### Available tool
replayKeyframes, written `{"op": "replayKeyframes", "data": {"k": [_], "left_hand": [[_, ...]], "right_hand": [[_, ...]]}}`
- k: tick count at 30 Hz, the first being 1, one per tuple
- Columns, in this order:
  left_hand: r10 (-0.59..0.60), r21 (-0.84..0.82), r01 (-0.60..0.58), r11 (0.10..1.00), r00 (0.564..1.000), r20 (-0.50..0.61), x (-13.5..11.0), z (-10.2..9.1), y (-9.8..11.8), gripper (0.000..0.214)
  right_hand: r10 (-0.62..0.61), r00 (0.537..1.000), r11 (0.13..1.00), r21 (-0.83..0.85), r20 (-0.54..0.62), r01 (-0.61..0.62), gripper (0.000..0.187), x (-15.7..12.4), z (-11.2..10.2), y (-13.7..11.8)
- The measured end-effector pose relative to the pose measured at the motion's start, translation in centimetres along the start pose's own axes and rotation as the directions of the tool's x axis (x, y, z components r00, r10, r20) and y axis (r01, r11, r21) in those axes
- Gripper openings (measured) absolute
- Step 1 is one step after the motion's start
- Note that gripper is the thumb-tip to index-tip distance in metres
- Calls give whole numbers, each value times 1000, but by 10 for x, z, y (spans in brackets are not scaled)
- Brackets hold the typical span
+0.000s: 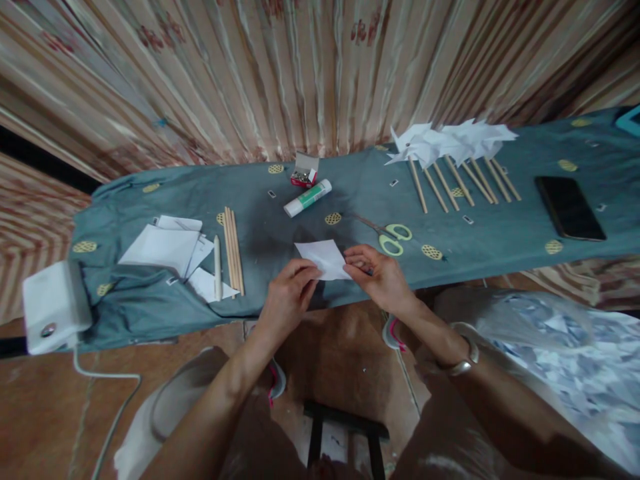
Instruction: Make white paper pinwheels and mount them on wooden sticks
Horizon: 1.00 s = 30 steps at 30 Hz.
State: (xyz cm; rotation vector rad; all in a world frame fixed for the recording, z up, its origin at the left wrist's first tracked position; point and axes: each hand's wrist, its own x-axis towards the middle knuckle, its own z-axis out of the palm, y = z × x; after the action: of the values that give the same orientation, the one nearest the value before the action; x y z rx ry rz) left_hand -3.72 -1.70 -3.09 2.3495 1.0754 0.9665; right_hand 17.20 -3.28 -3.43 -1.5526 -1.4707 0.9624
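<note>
A small white sheet of paper (324, 257) lies on the grey-green cloth of the narrow board (280, 227) near its front edge. My left hand (289, 297) pinches the sheet's near left edge with curled fingers. My right hand (379, 275) grips its right corner, fingers closed over the paper. A metal bangle sits on my right wrist.
Yellow-handled scissors (391, 237), a glue stick (307, 198) and a small box of pins (304, 171) lie behind the sheet. Left: cut paper pieces (163, 248) and wooden sticks (233, 250). Back right: several finished paper pinwheels (453, 157) and a black phone (569, 207). A bag of paper scraps (565, 353) sits at right.
</note>
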Motion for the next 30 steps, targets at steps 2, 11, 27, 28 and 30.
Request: {"op": "replayKeyframes", "data": {"k": [2, 11, 27, 28, 30], "left_hand": [[-12, -13, 12, 1000, 1000, 5, 0, 0, 0, 15], [-135, -215, 141, 966, 990, 44, 0, -3, 3, 14], [32, 121, -41, 992, 997, 76, -16, -5, -4, 13], [9, 114, -19, 993, 996, 86, -16, -5, -4, 15], [-39, 102, 29, 994, 994, 99, -15, -6, -4, 18]], "right_hand": [[-37, 999, 995, -92, -40, 33, 34, -2, -3, 0], [-490, 823, 527, -655, 286, 541, 50, -13, -16, -3], [-479, 841, 725, -427, 250, 540, 24, -15, -14, 5], [-458, 855, 767, -379, 242, 518, 25, -13, -15, 3], [-401, 888, 842, -292, 224, 454, 24, -10, -15, 1]]}}
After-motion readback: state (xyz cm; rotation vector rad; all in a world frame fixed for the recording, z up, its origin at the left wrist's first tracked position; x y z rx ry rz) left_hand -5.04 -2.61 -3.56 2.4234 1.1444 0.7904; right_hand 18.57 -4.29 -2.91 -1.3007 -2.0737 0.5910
